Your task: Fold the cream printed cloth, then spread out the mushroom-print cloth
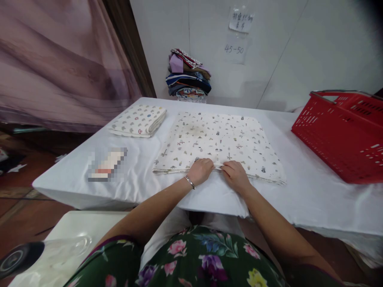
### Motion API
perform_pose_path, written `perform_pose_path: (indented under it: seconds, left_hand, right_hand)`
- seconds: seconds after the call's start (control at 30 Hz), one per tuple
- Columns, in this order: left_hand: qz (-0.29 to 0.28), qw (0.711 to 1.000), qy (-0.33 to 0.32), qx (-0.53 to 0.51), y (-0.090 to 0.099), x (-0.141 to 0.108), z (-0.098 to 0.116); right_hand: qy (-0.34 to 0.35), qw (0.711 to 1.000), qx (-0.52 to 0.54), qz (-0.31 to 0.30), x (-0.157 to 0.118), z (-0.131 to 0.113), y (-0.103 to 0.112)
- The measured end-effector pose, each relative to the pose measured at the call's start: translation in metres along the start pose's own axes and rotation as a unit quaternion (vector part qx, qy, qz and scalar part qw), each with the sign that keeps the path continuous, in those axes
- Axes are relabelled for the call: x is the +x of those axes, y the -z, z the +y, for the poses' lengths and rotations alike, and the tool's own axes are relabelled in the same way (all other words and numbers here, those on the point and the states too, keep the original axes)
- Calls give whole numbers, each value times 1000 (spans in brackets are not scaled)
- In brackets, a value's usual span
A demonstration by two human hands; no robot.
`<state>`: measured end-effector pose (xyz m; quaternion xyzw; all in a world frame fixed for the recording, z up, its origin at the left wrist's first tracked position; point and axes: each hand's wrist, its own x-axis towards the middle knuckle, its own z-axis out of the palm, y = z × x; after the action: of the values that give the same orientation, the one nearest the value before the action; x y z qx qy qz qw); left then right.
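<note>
A white cloth with small printed motifs (220, 139) lies flat in folded layers on the white-covered table. My left hand (201, 170), with a silver bracelet at the wrist, has its fingers closed on the middle of the cloth's near edge. Just to its right, my right hand (236, 175) pinches the same edge between thumb and fingers. A small gap separates the two hands, and the edge is slightly raised there.
A smaller folded cloth (139, 120) lies at the back left of the table (140, 187), with a blurred flat object (108, 164) nearer me. A red basket (344, 135) stands at the right. Piled fabrics (189, 75) rise behind the table by the wall.
</note>
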<state>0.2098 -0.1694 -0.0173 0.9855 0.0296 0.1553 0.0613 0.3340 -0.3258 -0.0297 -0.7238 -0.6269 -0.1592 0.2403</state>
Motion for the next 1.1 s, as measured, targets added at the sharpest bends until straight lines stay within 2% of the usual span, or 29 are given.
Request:
perform_pose_path:
  seconds: [0.1,0.27,0.5,0.77,0.93,1.1]
  left_hand:
    - [-1,1000,-10,7,-2,-2,-2]
    - [7,1000,-6,5,-3,-3,-2]
    - [9,999,-43,11,0,-7,-1]
    - [84,996,-30,25,0,-10,1]
    - [46,995,-83,12,-1,-12,6]
    - [32,998,-57,12,-10,-3,9]
  right_hand:
    - [17,1000,14,6,-2,1,0]
    - [-7,1000,-12,6,-4,2,-5]
    - [-8,1000,-13,24,-3,2,-6]
    - [-20,999,9,31,-3,1,-5]
    - [-24,999,13,22,-3,0,-5]
    - [-34,999,14,25,-1,-1,-4]
